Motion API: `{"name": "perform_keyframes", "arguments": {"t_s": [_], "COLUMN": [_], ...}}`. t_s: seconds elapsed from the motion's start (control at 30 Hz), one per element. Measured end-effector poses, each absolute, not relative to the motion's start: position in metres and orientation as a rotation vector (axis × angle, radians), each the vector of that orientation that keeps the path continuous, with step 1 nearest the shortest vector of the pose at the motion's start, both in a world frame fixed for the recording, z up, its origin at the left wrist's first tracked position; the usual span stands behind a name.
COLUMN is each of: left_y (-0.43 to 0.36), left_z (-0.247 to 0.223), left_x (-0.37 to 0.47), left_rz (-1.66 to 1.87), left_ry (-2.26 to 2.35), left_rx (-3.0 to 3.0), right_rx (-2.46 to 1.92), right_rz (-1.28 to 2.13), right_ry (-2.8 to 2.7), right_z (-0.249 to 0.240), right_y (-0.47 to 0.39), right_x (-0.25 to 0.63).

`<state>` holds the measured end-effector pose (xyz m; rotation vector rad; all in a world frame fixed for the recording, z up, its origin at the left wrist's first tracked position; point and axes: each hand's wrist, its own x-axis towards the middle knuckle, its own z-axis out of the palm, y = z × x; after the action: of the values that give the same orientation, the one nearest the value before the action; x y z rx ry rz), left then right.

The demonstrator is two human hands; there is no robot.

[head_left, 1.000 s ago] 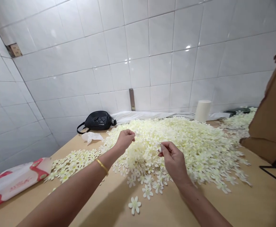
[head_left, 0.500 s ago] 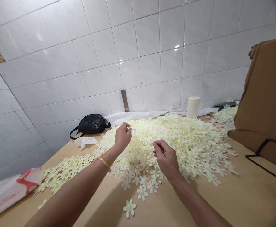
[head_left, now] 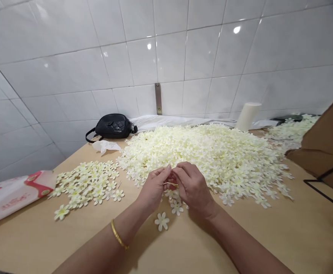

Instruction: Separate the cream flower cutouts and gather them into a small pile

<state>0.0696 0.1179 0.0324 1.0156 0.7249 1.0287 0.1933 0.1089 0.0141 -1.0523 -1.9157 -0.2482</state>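
Note:
My left hand and my right hand meet in front of the flower pile, fingertips pinched and almost touching. A thin pale strand shows between them, coming from the fingers of my left hand. What the fingertips of my right hand pinch is hidden. Behind the hands spreads a large heap of white-yellow artificial flower heads. One loose flower lies on the table just below my hands, with another flower close above it.
A smaller flower group lies left, beside a red-and-white plastic package. Behind are a black bag, crumpled tissue and a white cylindrical roll. On the right stand a cardboard box and a black metal frame.
Both hands have moved together from apart over the pile, the left coming back toward me and right. The view has tilted down and shifted, uncovering more of the smaller flower group.

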Motion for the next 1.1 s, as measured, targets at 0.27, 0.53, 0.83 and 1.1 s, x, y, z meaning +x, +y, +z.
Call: {"name": "perform_keyframes", "arguments": {"t_s": [0.27, 0.53, 0.83, 1.1], "left_y": [0.128, 0.126, 0.127, 0.129], "left_z": [0.021, 0.016, 0.012, 0.029], "left_x": [0.057, 0.058, 0.061, 0.062], "left_rz": [1.036, 0.980, 0.972, 1.080], "left_ry": [0.750, 0.714, 0.802, 0.954], "left_rx": [0.988, 1.139, 1.093, 1.208], "right_rx": [-1.126, -1.284, -1.334, -1.356], "right_rz": [0.237, 0.631, 0.604, 0.258], "right_ry": [-1.637, -1.656, -1.576, -1.503], "right_z": [0.016, 0.019, 0.023, 0.015], "right_y": [0.104, 0.109, 0.107, 0.115], "right_x": [0.189, 0.198, 0.195, 0.205]}}
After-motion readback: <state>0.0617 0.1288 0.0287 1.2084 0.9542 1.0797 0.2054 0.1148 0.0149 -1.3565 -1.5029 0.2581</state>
